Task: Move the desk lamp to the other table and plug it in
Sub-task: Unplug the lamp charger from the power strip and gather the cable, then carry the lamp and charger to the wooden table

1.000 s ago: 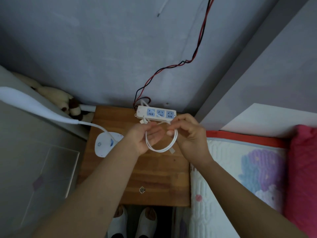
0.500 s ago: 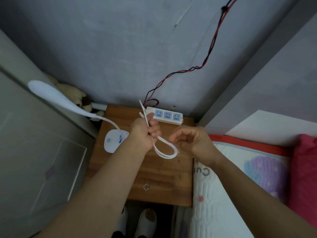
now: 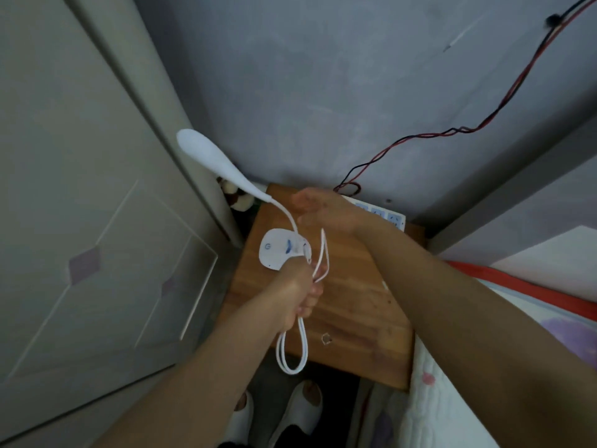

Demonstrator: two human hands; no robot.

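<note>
The white desk lamp stands on the small wooden table; its oval base is at the table's left edge, and its gooseneck curves up to the long head. My left hand is closed around the lamp's bundled white cord, with loops hanging below the fist and sticking out above it. Blurred, my right hand hovers just right of the gooseneck with fingers and thumb apart. It partly covers the white power strip at the table's back edge.
A grey wardrobe stands close on the left. A bed with a patterned quilt borders the table's right side. Red and black wires run down the wall to the strip. A plush toy sits in the corner. White slippers are below.
My left hand has pulled the bundled cord back toward me, away from the power strip. My right hand has let go of the cord and moved left to the lamp's neck. The view has swung left.
</note>
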